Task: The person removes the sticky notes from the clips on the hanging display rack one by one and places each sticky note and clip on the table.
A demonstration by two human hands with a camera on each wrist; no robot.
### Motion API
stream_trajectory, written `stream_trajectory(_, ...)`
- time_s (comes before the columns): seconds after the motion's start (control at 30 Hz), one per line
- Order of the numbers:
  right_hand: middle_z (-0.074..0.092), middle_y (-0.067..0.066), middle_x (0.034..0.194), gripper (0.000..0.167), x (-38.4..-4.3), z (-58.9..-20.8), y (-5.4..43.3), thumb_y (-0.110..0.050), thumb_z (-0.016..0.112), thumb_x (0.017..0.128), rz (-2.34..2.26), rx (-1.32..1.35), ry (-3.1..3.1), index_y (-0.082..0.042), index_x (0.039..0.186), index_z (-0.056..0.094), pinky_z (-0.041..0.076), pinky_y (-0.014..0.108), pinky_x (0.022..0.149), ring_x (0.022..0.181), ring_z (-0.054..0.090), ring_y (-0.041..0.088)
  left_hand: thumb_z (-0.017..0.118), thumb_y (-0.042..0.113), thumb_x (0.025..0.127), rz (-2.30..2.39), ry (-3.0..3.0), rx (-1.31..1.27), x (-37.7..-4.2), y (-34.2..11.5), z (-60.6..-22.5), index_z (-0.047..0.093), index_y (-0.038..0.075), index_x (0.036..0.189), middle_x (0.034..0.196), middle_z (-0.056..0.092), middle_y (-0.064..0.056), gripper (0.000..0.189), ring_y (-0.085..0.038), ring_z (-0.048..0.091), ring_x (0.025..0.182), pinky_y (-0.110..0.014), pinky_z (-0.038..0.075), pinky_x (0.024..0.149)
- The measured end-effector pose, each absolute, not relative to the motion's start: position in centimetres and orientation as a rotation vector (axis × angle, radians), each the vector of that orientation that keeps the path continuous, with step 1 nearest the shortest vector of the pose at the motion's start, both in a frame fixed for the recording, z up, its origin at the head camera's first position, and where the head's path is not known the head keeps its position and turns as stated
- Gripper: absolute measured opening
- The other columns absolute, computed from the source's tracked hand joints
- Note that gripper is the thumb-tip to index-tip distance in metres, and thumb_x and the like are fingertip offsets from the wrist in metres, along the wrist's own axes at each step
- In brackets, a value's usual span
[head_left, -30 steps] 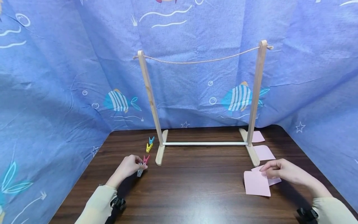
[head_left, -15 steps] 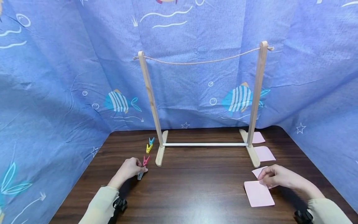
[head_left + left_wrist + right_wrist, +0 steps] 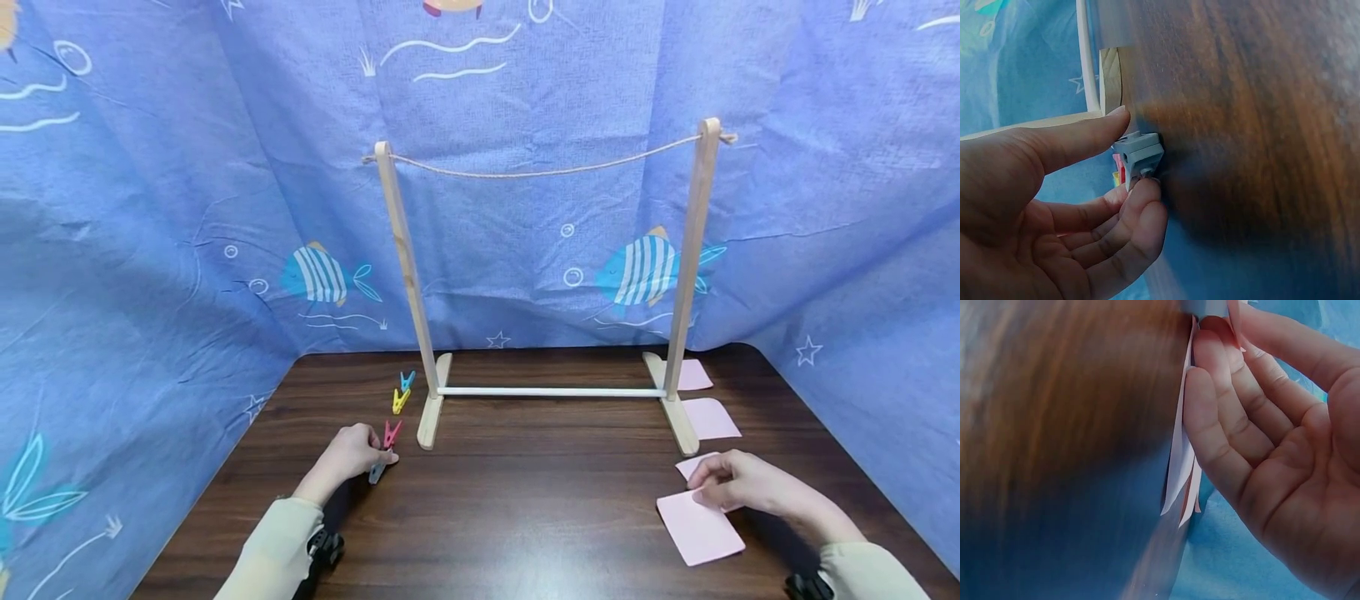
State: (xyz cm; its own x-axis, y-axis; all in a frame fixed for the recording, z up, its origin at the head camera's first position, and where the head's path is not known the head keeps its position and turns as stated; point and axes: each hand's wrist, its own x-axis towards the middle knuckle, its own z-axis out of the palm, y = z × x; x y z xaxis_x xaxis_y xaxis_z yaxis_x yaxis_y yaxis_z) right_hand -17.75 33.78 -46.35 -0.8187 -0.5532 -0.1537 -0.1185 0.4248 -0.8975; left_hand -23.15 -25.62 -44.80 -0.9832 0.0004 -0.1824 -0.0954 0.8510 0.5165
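Observation:
Thumb and fingers of my left hand (image 3: 348,457) pinch a grey clothespin (image 3: 1140,151) close over the dark table at the left. Beyond it lie a pink-red clothespin (image 3: 391,432), a yellow clothespin (image 3: 401,401) and a blue clothespin (image 3: 407,381). On the right side, my right hand (image 3: 757,487) pinches the upper corner of a square pink paper sheet (image 3: 702,532), which slants toward the front. Another pink sheet (image 3: 692,464) lies partly hidden under that hand. Two further pink sheets, a middle sheet (image 3: 712,418) and a far sheet (image 3: 693,376), lie behind it.
A wooden frame stands at the back, with a left post (image 3: 405,258), a right post (image 3: 692,258) and a white bar (image 3: 551,392) low between them. A slack string (image 3: 525,175) joins the post tops. Blue fish-print cloth (image 3: 495,275) surrounds the table (image 3: 517,483).
My right hand has drawn the pinched pink sheet toward the front, off the sheet beneath, and the sheet has turned a little. My left hand stays on the grey clothespin, almost still.

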Motion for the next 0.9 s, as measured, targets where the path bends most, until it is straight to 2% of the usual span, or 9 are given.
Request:
stream_trajectory(0.17,0.066,0.004,0.087,0.012,-17.7,-46.4,33.5,0.003,0.065,0.091,-1.359,-0.561,2.275,0.014,0.095,0.064,0.055,0.025,0.061,0.069,0.061,0.006,0.085,0.027,0.081,0.813,2.868,-0.060,-23.0,-25.6,-44.8,0.054,0.008,0.067,0.056,0.054,-0.001,0.039,-0.013,0.048,0.052,-0.026,0.036,0.049)
stream_trajectory(0.33,0.065,0.008,0.084,0.010,-17.6,-46.3,33.1,0.001,0.068,0.090,-1.311,-0.524,2.337,0.011,0.094,0.065,0.056,0.028,0.059,0.068,0.059,0.007,0.086,0.027,0.079,0.821,2.884,-0.049,-22.8,-25.6,-44.8,0.054,0.008,0.068,0.058,0.056,-0.001,0.039,-0.013,0.051,0.054,-0.026,0.037,0.050)
stream_trajectory(0.47,0.063,0.006,0.081,0.012,-17.6,-46.2,32.8,-0.002,0.072,0.088,-1.277,-0.505,2.376,0.008,0.094,0.067,0.055,0.028,0.058,0.067,0.057,0.007,0.087,0.028,0.079,0.829,2.882,-0.050,-22.8,-25.6,-44.8,0.055,0.008,0.069,0.059,0.056,-0.002,0.039,-0.014,0.052,0.054,-0.026,0.038,0.050)
stream_trajectory(0.63,0.052,-0.001,0.074,0.018,-17.5,-46.4,32.6,-0.004,0.076,0.085,-1.269,-0.522,2.406,0.005,0.095,0.066,0.052,0.025,0.054,0.063,0.052,0.005,0.086,0.028,0.079,0.837,2.875,-0.049,-22.7,-25.6,-44.7,0.054,0.007,0.070,0.060,0.057,-0.002,0.039,-0.014,0.052,0.055,-0.027,0.039,0.051)
stream_trajectory(0.9,0.047,-0.005,0.072,0.019,-17.6,-46.5,32.4,-0.002,0.077,0.085,-1.256,-0.540,2.430,0.004,0.096,0.063,0.052,0.025,0.053,0.063,0.049,0.002,0.086,0.029,0.080,0.829,2.881,-0.052,-22.7,-25.7,-45.1,0.054,0.008,0.070,0.060,0.056,-0.002,0.040,-0.014,0.052,0.055,-0.027,0.038,0.050)
